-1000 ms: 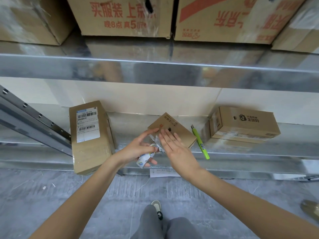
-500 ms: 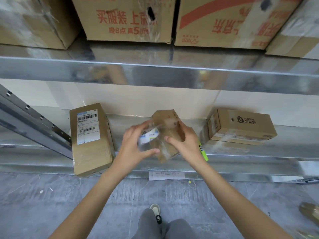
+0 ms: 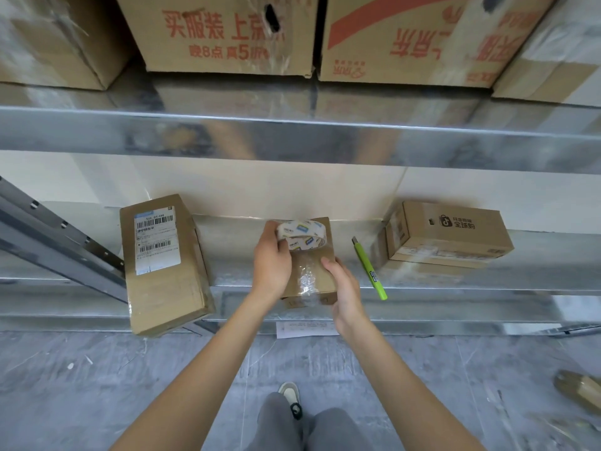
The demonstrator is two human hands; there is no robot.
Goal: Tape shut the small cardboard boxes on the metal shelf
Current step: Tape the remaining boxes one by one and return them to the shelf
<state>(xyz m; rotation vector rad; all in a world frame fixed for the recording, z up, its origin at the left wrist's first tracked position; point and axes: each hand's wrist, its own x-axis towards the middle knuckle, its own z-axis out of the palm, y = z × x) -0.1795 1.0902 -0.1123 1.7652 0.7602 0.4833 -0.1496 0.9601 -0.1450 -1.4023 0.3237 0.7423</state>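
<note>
Far to the left of my hands lay the labelled cardboard box (image 3: 164, 265), its near end overhanging the metal shelf (image 3: 455, 296). My left hand (image 3: 271, 260) was curled round the roll of clear tape (image 3: 301, 235), holding it over the far end of the small cardboard box (image 3: 313, 271) between my hands. A crinkled strip of tape (image 3: 306, 281) ran from the roll toward me along the box top and over its near edge. My right hand (image 3: 346, 292) braced the right near corner of that box, thumb on top, fingers seemingly wrapped round the side.

I judged the step to be laying the strip along the top seam, partway done. The next move would call for pressing the tape flat, then cutting it free from the roll, likely with the green utility knife (image 3: 369, 268) lying just to the right of my right hand. Further right sat the printed cardboard box (image 3: 450, 234), with what looked like tape along its front.

Hard to tell: whether the strip was stuck down or only draped, where it ended below the near edge, and my right fingers, hidden behind the box. Large cartons (image 3: 227, 34) above were cut off by the frame.
</note>
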